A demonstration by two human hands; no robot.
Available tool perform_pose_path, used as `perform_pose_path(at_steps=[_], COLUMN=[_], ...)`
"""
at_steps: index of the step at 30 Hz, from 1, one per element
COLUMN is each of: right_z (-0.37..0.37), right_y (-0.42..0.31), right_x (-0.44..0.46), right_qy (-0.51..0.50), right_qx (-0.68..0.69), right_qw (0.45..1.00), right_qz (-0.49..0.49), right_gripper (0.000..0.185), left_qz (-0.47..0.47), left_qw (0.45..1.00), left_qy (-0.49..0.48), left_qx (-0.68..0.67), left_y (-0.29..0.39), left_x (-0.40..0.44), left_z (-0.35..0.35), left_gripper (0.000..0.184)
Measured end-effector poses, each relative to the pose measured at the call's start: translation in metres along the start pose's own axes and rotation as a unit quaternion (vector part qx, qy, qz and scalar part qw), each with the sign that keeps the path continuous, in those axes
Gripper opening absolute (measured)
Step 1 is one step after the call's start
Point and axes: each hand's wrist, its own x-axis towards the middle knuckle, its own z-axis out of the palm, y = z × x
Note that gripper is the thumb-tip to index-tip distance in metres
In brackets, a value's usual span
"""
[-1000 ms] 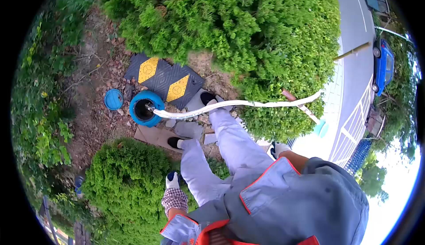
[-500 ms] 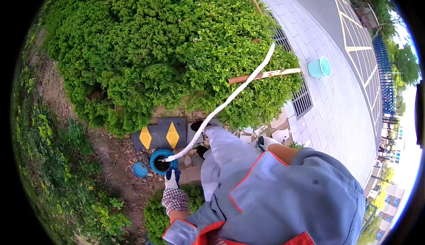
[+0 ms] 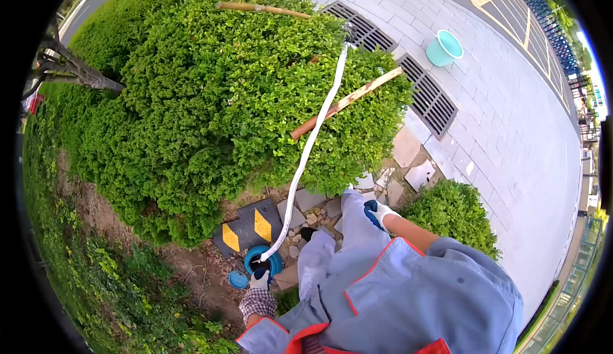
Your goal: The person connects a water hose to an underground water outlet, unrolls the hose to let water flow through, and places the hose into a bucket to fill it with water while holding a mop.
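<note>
My left hand [image 3: 260, 280], in a white glove with dark blue fingers, is at the near rim of a round blue well collar [image 3: 274, 264] set in the ground. Its fingers are bent together; what they grip, if anything, is hidden. A flat white hose [image 3: 311, 143] runs from the dark opening up over the hedge. Beside the collar on the left lies a round blue lid [image 3: 238, 279]. My right hand [image 3: 378, 215], gloved in white and blue, is close to my trouser leg. Its fingers are curled, with nothing visible in them.
A black-and-yellow rubber ramp [image 3: 248, 229] lies behind the collar. A dense hedge [image 3: 191, 111] bears a wooden pole [image 3: 348, 101] and a bamboo pole [image 3: 262, 9]. A drain grate [image 3: 428, 95] and a turquoise bucket [image 3: 440, 52] are on the pavement. Stone slabs [image 3: 405, 147] border a small bush [image 3: 450, 216].
My view has turned and shifted, so the hedge, bucket and grate appear elsewhere. My left hand stays at the blue collar, its fingers now closer together. My right hand remains near my leg.
</note>
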Motion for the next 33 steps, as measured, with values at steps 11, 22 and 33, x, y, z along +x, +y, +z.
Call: perform_pose_path(at_steps=[11,22,33], right_z=[-0.141,-0.115,-0.118], right_y=[0.140,0.228,0.129], right_x=[0.079,0.048,0.113], right_qy=[0.146,0.101,0.106], right_qx=[0.151,0.265,0.290], right_qw=[0.974,0.932,0.943], right_qz=[0.086,0.225,0.126], right_gripper=[0.018,0.018,0.037], left_qz=[0.149,0.213,0.276], left_qw=[0.953,0.797,0.841], left_qy=[-0.068,0.014,0.049], left_qx=[0.254,0.565,0.462], left_y=[0.277,0.449,0.455], left_x=[0.125,0.179,0.271], left_z=[0.305,0.573,0.582], left_gripper=[0.058,0.090,0.034])
